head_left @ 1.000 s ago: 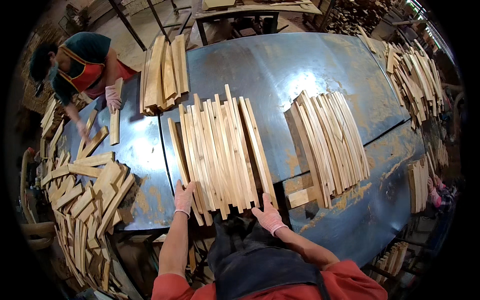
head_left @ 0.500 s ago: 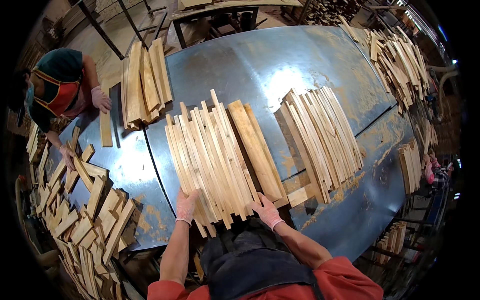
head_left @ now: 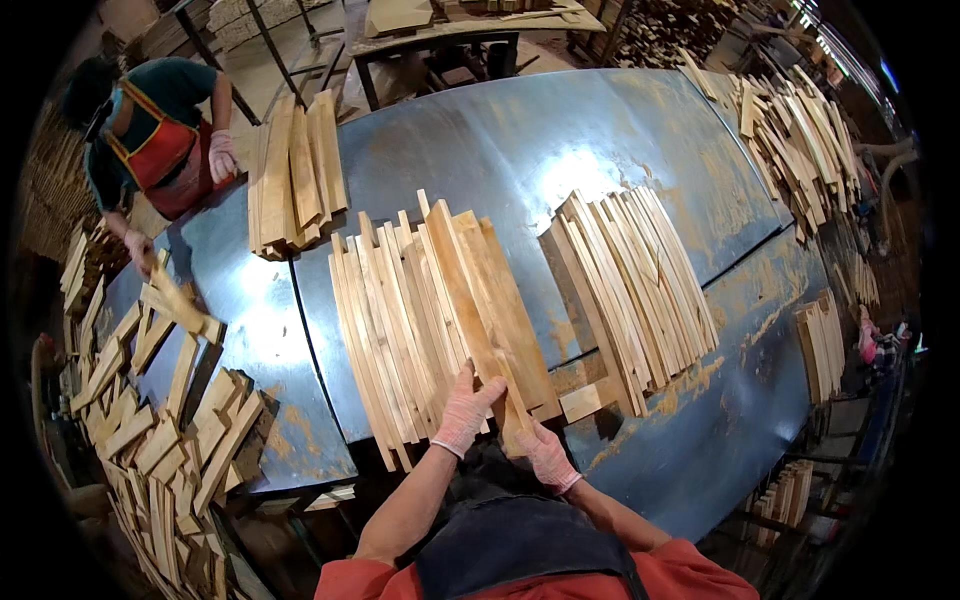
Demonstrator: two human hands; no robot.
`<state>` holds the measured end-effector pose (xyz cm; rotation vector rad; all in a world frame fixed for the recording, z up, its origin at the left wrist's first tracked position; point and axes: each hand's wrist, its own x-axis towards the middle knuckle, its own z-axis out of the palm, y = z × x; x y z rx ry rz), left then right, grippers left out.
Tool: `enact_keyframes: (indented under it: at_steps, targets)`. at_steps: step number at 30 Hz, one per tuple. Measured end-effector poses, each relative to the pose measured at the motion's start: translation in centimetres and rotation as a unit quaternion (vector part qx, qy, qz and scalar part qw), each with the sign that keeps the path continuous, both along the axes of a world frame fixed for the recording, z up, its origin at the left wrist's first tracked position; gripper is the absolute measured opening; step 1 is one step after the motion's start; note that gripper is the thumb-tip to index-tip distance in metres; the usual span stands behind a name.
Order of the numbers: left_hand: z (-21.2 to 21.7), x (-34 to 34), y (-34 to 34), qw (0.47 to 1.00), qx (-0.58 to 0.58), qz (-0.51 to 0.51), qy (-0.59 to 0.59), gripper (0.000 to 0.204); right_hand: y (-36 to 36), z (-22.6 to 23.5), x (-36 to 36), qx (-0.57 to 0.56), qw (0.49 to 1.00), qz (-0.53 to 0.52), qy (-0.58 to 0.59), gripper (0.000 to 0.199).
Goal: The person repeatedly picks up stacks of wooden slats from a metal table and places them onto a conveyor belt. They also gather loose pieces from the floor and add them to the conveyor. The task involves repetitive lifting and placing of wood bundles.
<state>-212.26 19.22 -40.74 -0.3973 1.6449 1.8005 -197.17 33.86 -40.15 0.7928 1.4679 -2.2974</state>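
A long, wide wooden board [head_left: 468, 290] lies lengthwise over a row of narrow wooden strips [head_left: 385, 320] on the metal-topped table. My left hand [head_left: 466, 410], in a pale pink glove, is closed at the board's left edge near its close end. The pink-gloved right hand [head_left: 550, 458] grips the end nearest my body, fingers wrapped round it. Just right of this board rests another wide board [head_left: 515, 310]. Part of the strips is hidden beneath the held board.
A second row of strips [head_left: 640, 290] stands to the right, with a short block [head_left: 590, 399] beside it. Loose pieces [head_left: 190, 440] are heaped at the left, where a co-worker [head_left: 165, 130] handles one. Longer boards [head_left: 290, 180] lie at the far left; more wood [head_left: 800, 140] is piled far right.
Both hands have left the sides of the strip row and now hold a wide board, which has shifted left over the strips. The co-worker has straightened up and moved a wood piece.
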Motion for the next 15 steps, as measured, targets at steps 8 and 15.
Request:
enact_keyframes:
  at_steps: [8,15]
  targets:
    - [4.2,2.0,-0.4,0.989,0.084,0.11,0.043,0.053,1.7,0.0,-1.3,-0.351,0.935,0.05,-0.012,0.061]
    - [3.7,0.5,-6.9,0.984,0.054,0.167,0.037,0.047,-2.3,1.2,-8.7,0.001,0.965,0.255,0.057,0.05]
